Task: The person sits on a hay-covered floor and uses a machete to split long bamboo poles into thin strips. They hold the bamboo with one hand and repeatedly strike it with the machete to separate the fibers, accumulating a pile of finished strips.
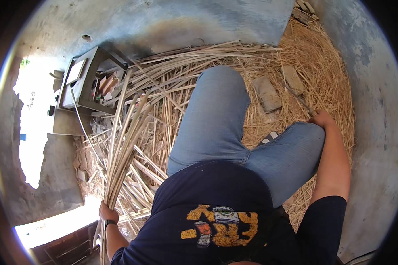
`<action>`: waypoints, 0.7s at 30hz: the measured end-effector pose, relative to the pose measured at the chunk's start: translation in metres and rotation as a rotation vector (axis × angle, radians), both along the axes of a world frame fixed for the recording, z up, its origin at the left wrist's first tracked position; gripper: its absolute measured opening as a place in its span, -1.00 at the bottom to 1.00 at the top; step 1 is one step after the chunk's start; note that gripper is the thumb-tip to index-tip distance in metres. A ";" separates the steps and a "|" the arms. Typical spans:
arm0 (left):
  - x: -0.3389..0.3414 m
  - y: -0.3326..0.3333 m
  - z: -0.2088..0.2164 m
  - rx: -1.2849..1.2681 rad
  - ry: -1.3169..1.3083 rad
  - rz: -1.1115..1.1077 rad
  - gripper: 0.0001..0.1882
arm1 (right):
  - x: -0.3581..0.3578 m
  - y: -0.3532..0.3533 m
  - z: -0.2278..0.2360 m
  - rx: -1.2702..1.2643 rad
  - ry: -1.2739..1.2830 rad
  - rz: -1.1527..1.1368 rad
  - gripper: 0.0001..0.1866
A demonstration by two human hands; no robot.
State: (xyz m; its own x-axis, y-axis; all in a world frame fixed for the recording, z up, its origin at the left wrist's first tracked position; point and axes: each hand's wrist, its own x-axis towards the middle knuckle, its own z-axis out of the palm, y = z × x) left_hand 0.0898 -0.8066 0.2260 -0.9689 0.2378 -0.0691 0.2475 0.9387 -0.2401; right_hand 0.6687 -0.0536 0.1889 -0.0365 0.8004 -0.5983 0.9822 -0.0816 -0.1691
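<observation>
My left hand (108, 213), with a dark band at the wrist, is closed around a bundle of long pale split bamboo strips (124, 152). The strips fan out upward from the grip, and their lower ends run down past the hand. Beside my right knee, my right hand (323, 119) grips the handle of a long, narrow, dark tool that looks like a knife (301, 100). Its far end reaches a tan block (292, 79) on the floor. A second, greyish block (267, 94) lies just left of that one.
More long strips (194, 56) lie heaped along the far wall. Straw-like shavings (327, 66) cover the floor at right. A dark metal-framed stand (102, 106) holding assorted items stands at left, near a bright wall opening (33, 128). My bent jean-clad legs (214, 119) occupy the middle.
</observation>
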 end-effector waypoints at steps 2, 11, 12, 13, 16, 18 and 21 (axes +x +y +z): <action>-0.011 0.006 -0.020 0.087 0.041 -0.135 -0.39 | 0.007 0.003 -0.004 -0.022 -0.043 0.008 -0.07; -0.057 0.147 -0.058 -0.015 -0.282 -0.361 -0.37 | 0.021 -0.008 -0.005 0.063 -0.075 -0.065 -0.13; -0.066 0.158 -0.066 -0.031 -0.259 -0.404 -0.38 | 0.020 -0.010 -0.006 0.087 -0.087 -0.068 -0.15; -0.078 0.168 -0.067 -0.027 -0.275 -0.392 -0.40 | 0.021 -0.009 -0.003 0.055 -0.090 -0.073 -0.16; -0.117 0.176 -0.074 -0.015 -0.319 -0.393 -0.44 | 0.011 -0.012 0.010 0.012 -0.104 -0.077 -0.20; -0.131 0.189 -0.078 -0.048 -0.350 -0.363 -0.44 | 0.013 -0.017 0.007 0.053 -0.137 -0.077 -0.24; -0.145 0.191 -0.095 0.011 -0.271 -0.381 -0.43 | 0.006 -0.017 0.012 0.032 -0.154 -0.081 -0.26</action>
